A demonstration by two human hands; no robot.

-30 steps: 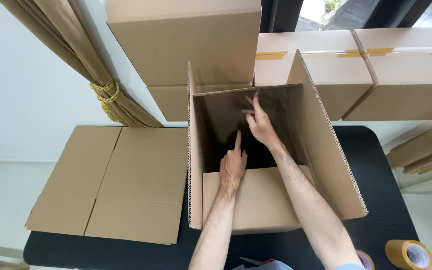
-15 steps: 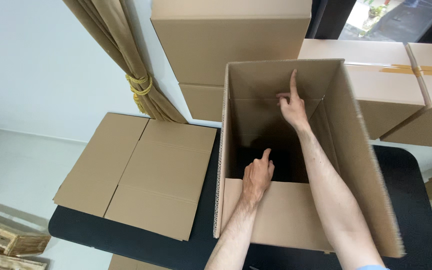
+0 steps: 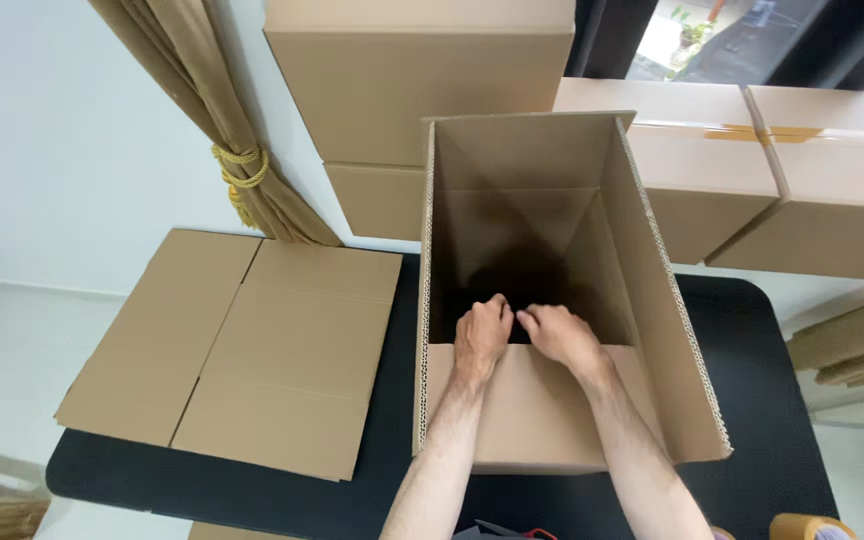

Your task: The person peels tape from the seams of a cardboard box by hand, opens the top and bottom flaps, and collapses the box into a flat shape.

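**Two bare hands pressing inside an open cardboard box**

Two forearms are reaching up from the near edge of the view into the open cardboard box (image 3: 552, 300), which is lying on its side on the black table (image 3: 782, 400) with its mouth facing the viewer. The left hand (image 3: 482, 335) and right hand (image 3: 560, 335) are sitting side by side, almost touching, at the far edge of the box's near bottom flap. Both are lying palm down with fingers curled over into the dark interior; neither is gripping any loose object, and how far the fingers are closed is hidden from sight. The hands appear to be pressing the flap flat, which would be steadying the box.

Left of the box, a flattened cardboard sheet (image 3: 242, 345) is lying on the table, partly overhanging its edge. At the near right corner, beside the box, a roll of tape (image 3: 810, 526) is peeking in.

Beyond the box, stacked sealed cartons (image 3: 422, 80) are standing against the wall, and a tied-back tan curtain (image 3: 222, 140) is hanging to the far left of it.
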